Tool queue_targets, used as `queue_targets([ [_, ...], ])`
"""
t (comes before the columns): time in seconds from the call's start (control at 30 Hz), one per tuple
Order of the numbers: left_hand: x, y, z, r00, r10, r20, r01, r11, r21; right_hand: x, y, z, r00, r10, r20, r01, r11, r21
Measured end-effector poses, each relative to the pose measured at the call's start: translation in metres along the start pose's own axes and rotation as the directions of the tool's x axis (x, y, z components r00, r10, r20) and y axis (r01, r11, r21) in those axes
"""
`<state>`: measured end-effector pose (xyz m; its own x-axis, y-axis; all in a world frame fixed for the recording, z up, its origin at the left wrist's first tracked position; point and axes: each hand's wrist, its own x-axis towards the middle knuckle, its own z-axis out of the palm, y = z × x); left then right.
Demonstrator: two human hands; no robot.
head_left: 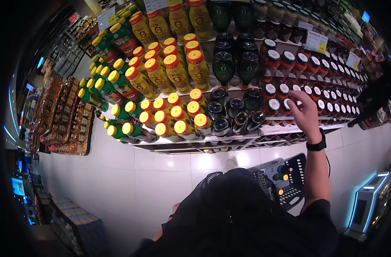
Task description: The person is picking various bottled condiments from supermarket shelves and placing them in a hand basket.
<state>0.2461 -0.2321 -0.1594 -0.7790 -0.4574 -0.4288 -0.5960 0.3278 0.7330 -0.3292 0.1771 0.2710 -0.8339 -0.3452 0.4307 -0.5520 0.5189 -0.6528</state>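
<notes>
My right hand (pixel 306 113), with a black watch on its wrist, reaches up to a shelf row of dark jars with white-and-red lids (pixel 285 91). Its fingers are spread and the fingertips rest at the jars' lids, closed around nothing. Only a sliver of skin shows of my left hand (pixel 175 208), low beside my dark clothing, and its fingers are hidden. A black shopping basket (pixel 294 195) with a few small items in it hangs below my right forearm.
The shelves also hold yellow bottles with red-and-yellow caps (pixel 177 73), green bottles (pixel 118 83) and dark bottles (pixel 232 66). Yellow price tags (pixel 316 41) hang on the shelf edges. Pale floor tiles (pixel 131 175) lie below, another stocked rack (pixel 69 115) stands left, and a lit cabinet (pixel 368 205) right.
</notes>
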Motion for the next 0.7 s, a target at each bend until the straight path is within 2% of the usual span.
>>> queue_targets([
  [0.03, 0.0, 0.0, -0.012, 0.999, 0.023, 0.035, -0.024, 1.0, 0.021, -0.032, 0.01, 0.004, 0.999, 0.035, -0.04, -0.035, 0.999, -0.006],
  [0.07, 0.0, 0.001, -0.022, 0.998, 0.009, 0.06, -0.009, 1.0, -0.002, -0.066, 0.016, 0.002, 0.976, 0.218, 0.016, -0.218, 0.976, 0.018],
  [0.1, -0.001, 0.009, -0.032, 0.997, -0.02, 0.08, 0.022, 0.999, -0.031, -0.106, 0.036, 0.01, 0.947, 0.321, -0.001, -0.319, 0.942, 0.108],
  [0.13, 0.001, 0.017, -0.043, 0.991, -0.092, 0.098, 0.1, 0.992, -0.083, -0.15, 0.062, 0.015, 0.915, 0.402, 0.04, -0.404, 0.911, 0.089],
  [0.17, 0.001, 0.041, -0.053, 0.965, -0.231, 0.123, 0.247, 0.959, -0.136, -0.186, 0.059, 0.017, 0.853, 0.519, 0.051, -0.517, 0.855, -0.04],
  [0.2, 0.0, 0.08, -0.066, 0.919, -0.366, 0.146, 0.388, 0.903, -0.185, -0.224, 0.057, 0.017, 0.761, 0.641, 0.105, -0.633, 0.768, -0.098],
  [0.27, 0.002, 0.088, -0.076, 0.839, -0.507, 0.197, 0.544, 0.793, -0.274, -0.311, 0.07, 0.023, 0.664, 0.723, 0.19, -0.691, 0.691, -0.212],
  [0.33, 0.012, 0.072, -0.079, 0.802, -0.547, 0.24, 0.596, 0.715, -0.365, -0.382, 0.059, 0.025, 0.536, 0.812, 0.229, -0.775, 0.581, -0.246],
  [0.37, 0.015, 0.07, -0.079, 0.806, -0.544, 0.232, 0.591, 0.72, -0.363, -0.419, 0.063, 0.027, 0.484, 0.836, 0.261, -0.805, 0.542, -0.243],
  [0.47, 0.009, 0.068, -0.079, 0.843, -0.496, 0.206, 0.534, 0.733, -0.421, -0.496, 0.064, 0.034, 0.479, 0.835, 0.271, -0.867, 0.499, -0.004],
  [0.53, -0.003, 0.063, -0.074, 0.86, -0.46, 0.22, 0.509, 0.746, -0.429, -0.514, 0.049, 0.032, 0.413, 0.871, 0.266, -0.91, 0.408, 0.077],
  [0.57, -0.01, 0.063, -0.07, 0.864, -0.449, 0.227, 0.503, 0.746, -0.437, -0.519, 0.045, 0.035, 0.465, 0.863, 0.197, -0.885, 0.446, 0.137],
  [0.67, -0.048, 0.051, -0.051, 0.855, -0.462, 0.237, 0.516, 0.705, -0.486, -0.525, 0.061, 0.04, 0.416, 0.891, 0.182, -0.909, 0.4, 0.119],
  [0.7, -0.061, 0.045, -0.046, 0.851, -0.47, 0.236, 0.52, 0.687, -0.507, -0.52, 0.062, 0.041, 0.389, 0.891, 0.234, -0.92, 0.366, 0.137],
])
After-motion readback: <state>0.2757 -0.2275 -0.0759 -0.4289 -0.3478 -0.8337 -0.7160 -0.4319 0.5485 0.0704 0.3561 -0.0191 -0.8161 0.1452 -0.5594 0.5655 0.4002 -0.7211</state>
